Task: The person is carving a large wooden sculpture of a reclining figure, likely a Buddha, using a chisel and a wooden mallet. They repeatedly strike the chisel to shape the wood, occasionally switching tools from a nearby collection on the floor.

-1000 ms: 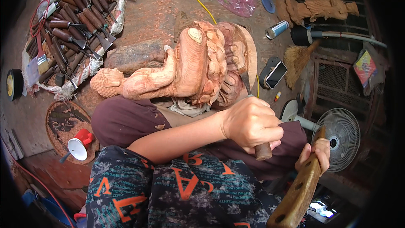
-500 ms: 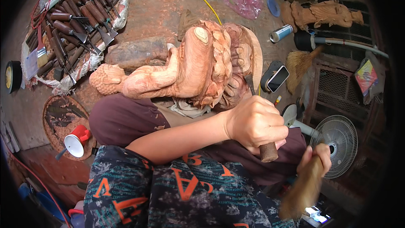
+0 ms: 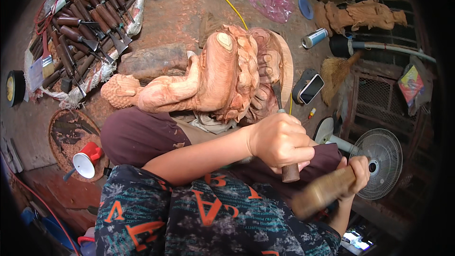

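A carved wooden figure (image 3: 208, 76) lies on its side in front of me, its curly head to the left and its petalled base to the right. My left hand (image 3: 280, 142) is closed around the handle of a chisel (image 3: 290, 173). The blade points away from me, and its tip touches or nearly touches the carved base. In my right hand (image 3: 359, 174) is a wooden mallet (image 3: 324, 191), blurred by motion. Its head is near the butt of the chisel handle, with a gap between them.
Many chisels (image 3: 102, 16) lie on a sack at the far left. Below them are a round basket (image 3: 56, 135) of shavings and a red mug (image 3: 87, 159). A phone (image 3: 312, 88), a spray can (image 3: 314, 38), a hand broom (image 3: 334, 78) and a fan (image 3: 377, 163) are at the right.
The mallet has swung up and left, closer to the chisel's butt. My left hand and the chisel have shifted slightly left, with the handle now more upright.
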The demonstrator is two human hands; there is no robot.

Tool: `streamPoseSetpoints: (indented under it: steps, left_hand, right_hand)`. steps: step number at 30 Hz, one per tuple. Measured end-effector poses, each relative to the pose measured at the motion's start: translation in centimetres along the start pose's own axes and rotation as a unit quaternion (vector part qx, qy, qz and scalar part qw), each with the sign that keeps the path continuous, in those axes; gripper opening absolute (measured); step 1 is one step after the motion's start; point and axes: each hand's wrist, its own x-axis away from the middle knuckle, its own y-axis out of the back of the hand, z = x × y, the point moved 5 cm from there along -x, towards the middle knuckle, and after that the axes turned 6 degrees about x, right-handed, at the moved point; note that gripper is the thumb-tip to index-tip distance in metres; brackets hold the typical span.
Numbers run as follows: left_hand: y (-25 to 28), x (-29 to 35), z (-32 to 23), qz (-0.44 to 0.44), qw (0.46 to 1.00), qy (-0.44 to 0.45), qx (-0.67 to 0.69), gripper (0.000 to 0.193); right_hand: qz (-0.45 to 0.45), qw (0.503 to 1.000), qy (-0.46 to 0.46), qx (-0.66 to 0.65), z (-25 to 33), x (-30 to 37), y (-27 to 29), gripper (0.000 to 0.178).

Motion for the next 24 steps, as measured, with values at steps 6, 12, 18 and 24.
streamPoseSetpoints:
  steps: [6,12,18,24]
  left_hand:
    - [0.1,0.2,0.0,0.009,1.0,-0.001,0.004,0.025]
    - [0.8,-2.3,-1.1,0.004,0.998,0.02,-0.066,0.028]
    - [-0.6,-1.8,-0.6,-0.032,0.999,0.037,-0.018,0.029]
    - [-0.8,-2.0,-0.4,-0.063,0.997,0.04,0.017,0.03]
  right_hand:
    - [0.058,0.995,0.037,0.071,-0.6,-0.8,-1.3,0.026]
    - [-0.047,0.998,-0.001,-0.04,-2.0,-0.2,-2.0,0.028]
    - [-0.096,0.991,-0.015,-0.087,-2.4,-0.7,-2.4,0.027]
    - [-0.132,0.983,-0.022,-0.13,-2.6,-0.2,-2.1,0.028]
